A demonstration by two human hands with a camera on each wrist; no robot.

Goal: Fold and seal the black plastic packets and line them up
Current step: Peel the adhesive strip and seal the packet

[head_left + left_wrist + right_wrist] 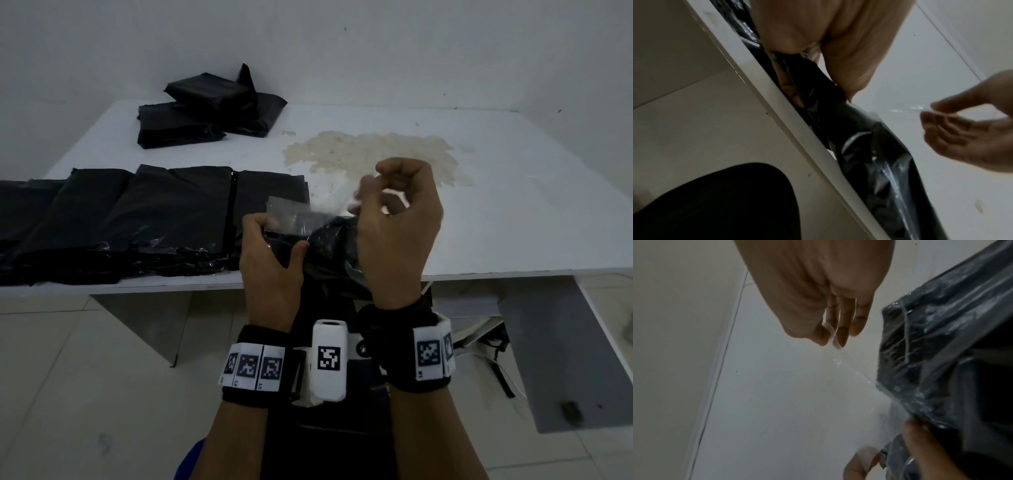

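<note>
So the right hand (399, 222) is curled up and pinching the end of a clear strip (851, 365) (tape or a peel-off liner, can't really tell which) between thumb and fingertips, with the strip stretched taut back down to the black packet (325, 240). The left hand (270, 250) has that packet clamped, thumb on top and fingers underneath, right at the near edge of the tabletop (479, 205).

Just to the left there's a row of finished packets (137, 219) lying flat side by side, touching each other, and a loose pile of packets (205, 109) sits at the far left corner. A brownish stain (370, 154) is out in the middle.

My read: the packet is light, soft and crinkly, pretty slick plastic, so it'll slide and bunch if you grab it mid-panel. Best to hold it at the folded edge, near where the strip lands. The strip itself looks flimsy and will probably stick to itself if it goes slack.
</note>
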